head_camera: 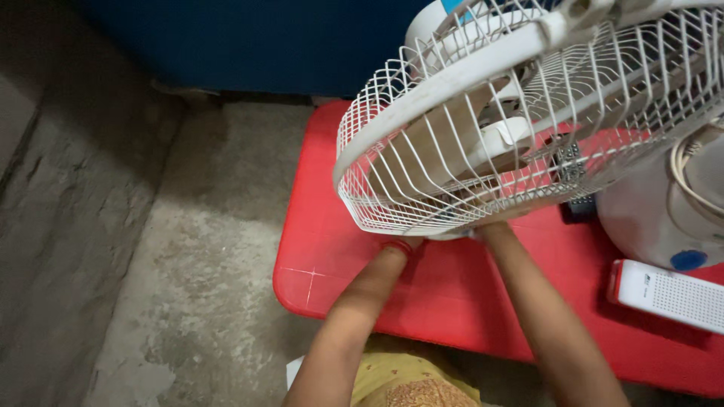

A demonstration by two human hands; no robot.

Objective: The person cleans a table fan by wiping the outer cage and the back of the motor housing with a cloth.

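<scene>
White wire fan cage (528,128), round, tilted toward me, fills the upper right of the view and hangs over the red plastic table (339,249). Pale blades (441,143) and a white hub (501,139) show through the grille. Both my forearms reach up to the cage's lower rim. My left hand (403,243) meets the rim at its lowest point, where a red bangle (398,246) sits at the wrist; my right hand (486,230) meets it just beside, a little to the right. The two hands are close together but not touching. Fingers are hidden behind the rim and wires, so I cannot tell whether either hand grips the cage or only rests against it. On the table to the right: a rounded white body with a blue dot (664,218) and a coiled pale cord (690,169), a white and red perforated box (671,294) lying flat, and a small dark object (577,207) beneath the cage. Grey concrete floor (196,264) lies left of the table; a dark blue surface (264,41) stands behind it.
</scene>
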